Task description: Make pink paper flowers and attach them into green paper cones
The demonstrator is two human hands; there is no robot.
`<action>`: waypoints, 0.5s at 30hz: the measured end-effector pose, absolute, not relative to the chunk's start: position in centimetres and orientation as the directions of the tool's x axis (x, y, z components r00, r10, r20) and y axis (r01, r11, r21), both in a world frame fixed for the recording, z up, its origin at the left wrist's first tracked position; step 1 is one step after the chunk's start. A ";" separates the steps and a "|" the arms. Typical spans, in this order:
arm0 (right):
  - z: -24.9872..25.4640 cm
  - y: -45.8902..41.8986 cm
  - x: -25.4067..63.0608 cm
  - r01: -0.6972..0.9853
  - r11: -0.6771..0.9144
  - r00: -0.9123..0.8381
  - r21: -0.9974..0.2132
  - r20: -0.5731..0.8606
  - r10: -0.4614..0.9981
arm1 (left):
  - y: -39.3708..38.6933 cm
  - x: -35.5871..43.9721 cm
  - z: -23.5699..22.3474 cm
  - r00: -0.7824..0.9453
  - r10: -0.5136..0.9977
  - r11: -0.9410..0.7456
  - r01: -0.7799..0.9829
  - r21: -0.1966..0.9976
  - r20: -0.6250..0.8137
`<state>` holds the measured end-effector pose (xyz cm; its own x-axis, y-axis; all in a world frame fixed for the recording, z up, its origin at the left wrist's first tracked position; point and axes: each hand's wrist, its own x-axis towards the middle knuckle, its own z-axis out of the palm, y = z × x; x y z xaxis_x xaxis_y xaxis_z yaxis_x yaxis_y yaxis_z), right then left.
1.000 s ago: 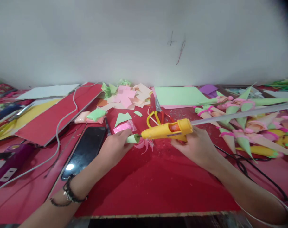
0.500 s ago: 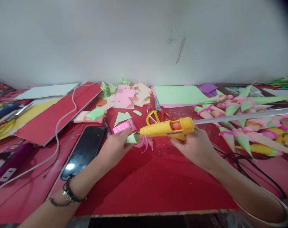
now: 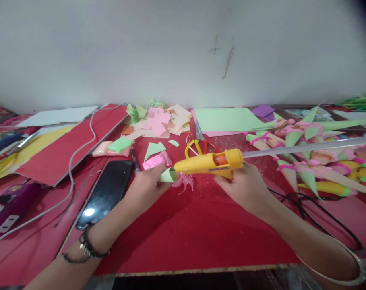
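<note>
My left hand (image 3: 148, 187) is closed around a small rolled cone of light green paper (image 3: 168, 175), its open end facing right. In my right hand (image 3: 249, 187) is a yellow hot glue gun (image 3: 208, 162), gripped by its handle, with a long clear glue stick (image 3: 297, 149) jutting out of its back. The gun's nozzle is at the mouth of the cone; whether it touches the paper I cannot tell. Just behind and below the nozzle lies a pink fringed paper piece (image 3: 185, 182), partly hidden. A bright pink packet (image 3: 157, 160) rests beyond my left fingers.
Yellow and red scissors (image 3: 197, 147) lie behind the gun. A phone (image 3: 106, 193) and a purple power strip (image 3: 13, 207) are at left. Paper scraps (image 3: 158, 121) and green sheets (image 3: 228, 120) sit along the wall. Paper cones (image 3: 309, 177) pile up at right, above a black cord (image 3: 303, 209).
The glue gun and my right hand have shifted very slightly left, bringing the nozzle closer over the cone's mouth. My left hand holds the cone in nearly the same place.
</note>
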<state>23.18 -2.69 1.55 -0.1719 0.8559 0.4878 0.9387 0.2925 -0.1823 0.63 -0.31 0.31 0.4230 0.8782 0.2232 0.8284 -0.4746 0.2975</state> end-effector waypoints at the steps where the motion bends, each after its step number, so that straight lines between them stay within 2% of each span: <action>1: 1.5 -2.7 23.1 0.933 0.308 -0.180 -0.185 0.500 0.847 | -0.3 0.6 0.3 0.421 0.880 -0.471 0.830 0.297 0.220; 5: 1.6 -2.8 22.9 0.912 0.353 -0.188 -0.208 0.552 0.812 | -0.4 0.6 0.1 0.430 0.871 -0.487 0.818 0.307 0.238; 9: 2.0 -3.1 22.5 0.889 0.346 -0.139 -0.300 0.544 0.828 | -0.4 0.5 -0.1 0.459 0.826 -0.551 0.779 0.297 0.329; 15: 2.4 -3.3 22.4 0.869 0.338 -0.127 -0.361 0.497 0.859 | -0.2 0.4 -0.3 0.482 0.740 -0.620 0.759 0.199 0.469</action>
<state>22.41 -3.25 2.40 -0.1271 0.8585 0.4967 0.8692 0.3377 -0.3612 0.36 -0.25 -0.33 0.4816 0.7401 0.4694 0.7588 -0.6201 0.1992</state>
